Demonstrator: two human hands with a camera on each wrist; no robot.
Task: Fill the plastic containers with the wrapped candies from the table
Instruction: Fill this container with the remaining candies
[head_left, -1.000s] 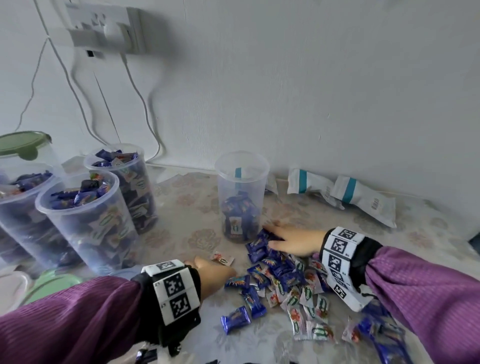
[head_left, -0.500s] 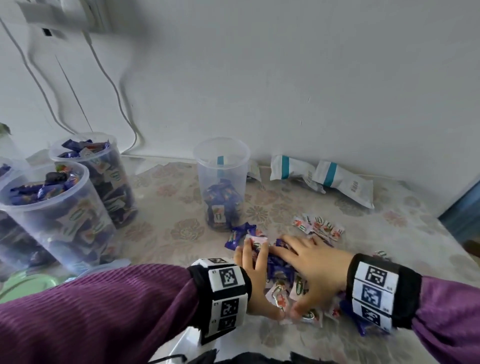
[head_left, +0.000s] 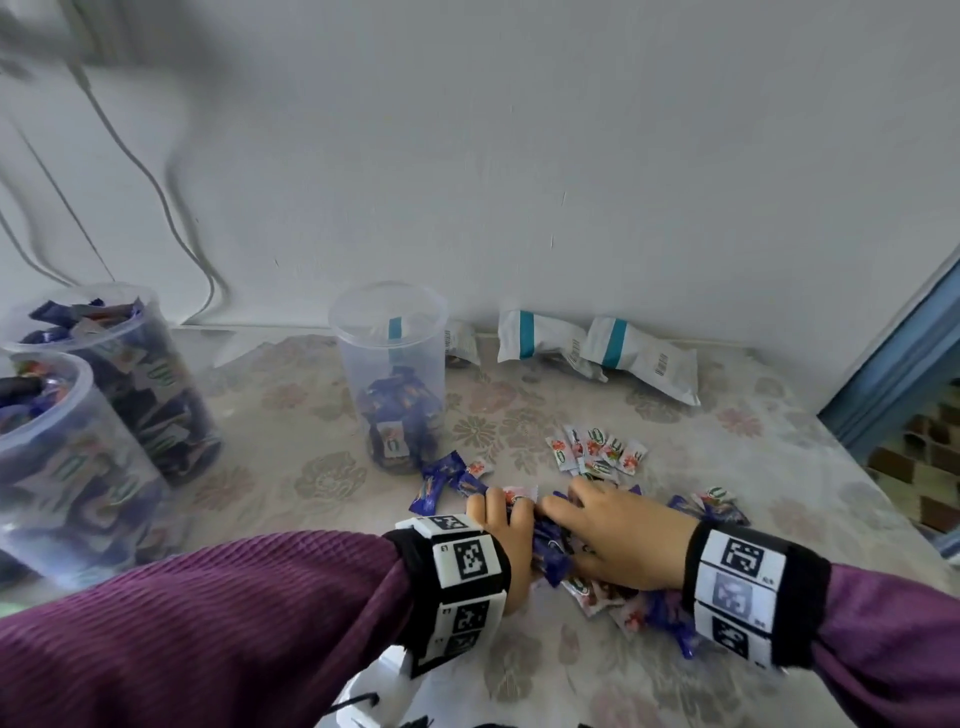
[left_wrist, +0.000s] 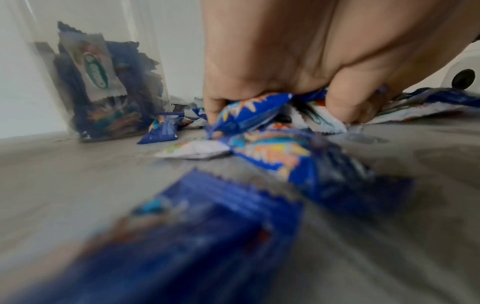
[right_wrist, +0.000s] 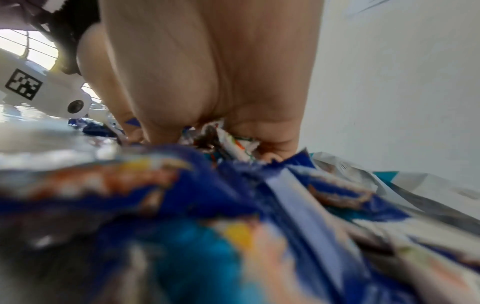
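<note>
Blue and white wrapped candies (head_left: 551, 551) lie heaped on the floral table (head_left: 322, 478) between my two hands. My left hand (head_left: 506, 525) curls round the heap's left side, fingers (left_wrist: 215, 107) bent onto a blue wrapper (left_wrist: 249, 115). My right hand (head_left: 613, 535) cups the heap from the right, its fingers (right_wrist: 267, 131) curled over blue and white wrappers (right_wrist: 233, 144). A clear container (head_left: 389, 374), roughly a third full of candies, stands just beyond the heap. A few white candies (head_left: 597, 452) lie loose behind my right hand.
Two full clear containers (head_left: 130, 379) (head_left: 62, 467) stand at the left edge. Three white pouches with teal stripes (head_left: 597, 348) lie along the wall. Cables (head_left: 171, 218) hang down the wall at the left. The table's right edge (head_left: 883, 483) borders a blue frame.
Both hands have swept the scattered candies together from each side into one heap and closed round it. The view has swung right, leaving the full containers at the left edge.
</note>
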